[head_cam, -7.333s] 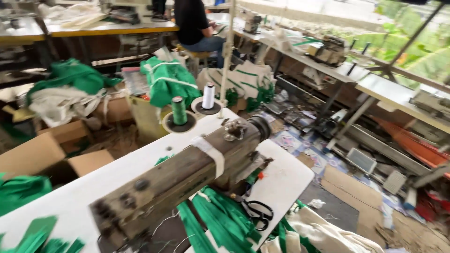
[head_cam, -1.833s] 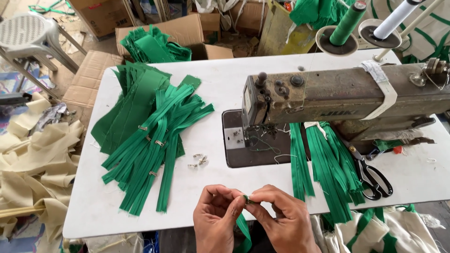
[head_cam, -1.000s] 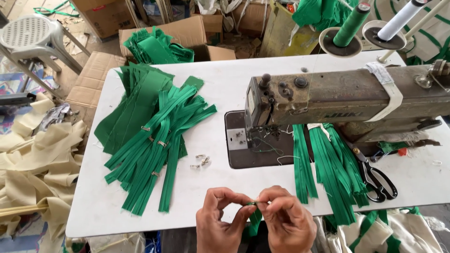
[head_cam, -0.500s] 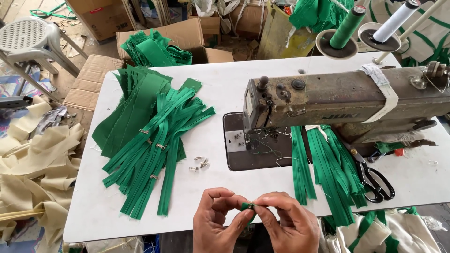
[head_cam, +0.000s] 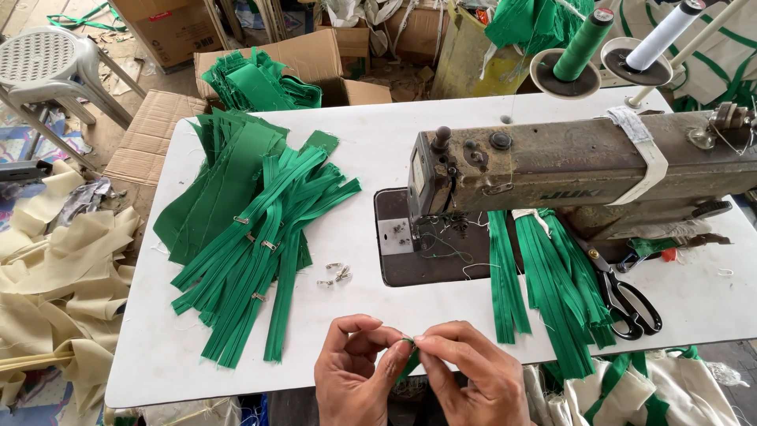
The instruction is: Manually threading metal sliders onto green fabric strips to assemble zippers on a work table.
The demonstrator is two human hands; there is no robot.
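Green zipper strip [head_cam: 409,356] pinched at the near bench [head_cam: 363,158] edge, fingertips of left hand [head_cam: 356,369] and right hand [head_cam: 471,377] closed on its top end, tail hanging down between the wrists. Just beyond, small metal sliders [head_cam: 335,274] loose on the white top, pile of green zippers [head_cam: 252,244] fanned out left. Further right, more green strips [head_cam: 552,284] draped under the old sewing machine [head_cam: 576,170], black scissors [head_cam: 627,296] beside.

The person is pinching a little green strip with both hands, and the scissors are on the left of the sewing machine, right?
Not quite. The head view shows the scissors on the right of the sewing machine. Both the left hand and right hand do pinch the green strip.
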